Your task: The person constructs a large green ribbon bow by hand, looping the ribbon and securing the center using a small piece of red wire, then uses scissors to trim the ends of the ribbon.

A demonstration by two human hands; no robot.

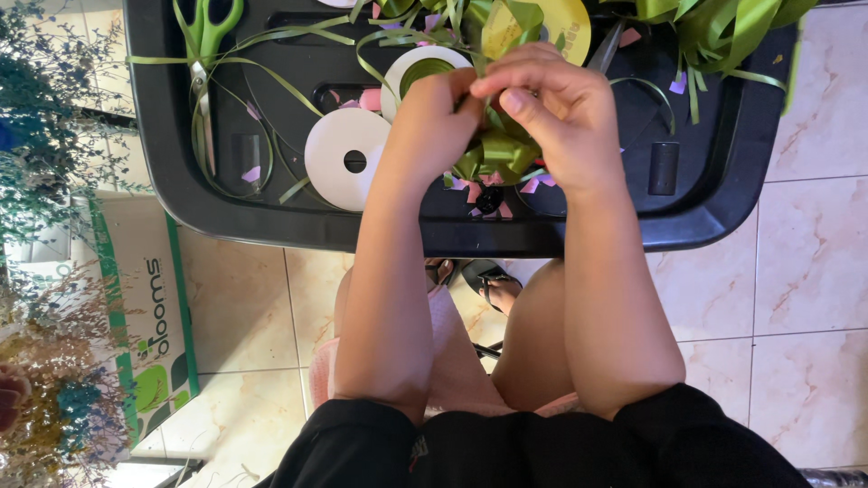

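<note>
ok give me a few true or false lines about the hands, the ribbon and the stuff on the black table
1. Both hands, left hand and right hand, hold a green ribbon bow. True.
2. The scissors are in the right hand. False: they lie on the black table, at its far left, untouched.
3. A white spool lies flat on the table left of the left hand. True.
4. The scissors have red handles. False: the handles are green.
5. Pink and purple paper scraps lie on the table near the bow. True.
6. The floor is carpet. False: it is pale tile.
</note>
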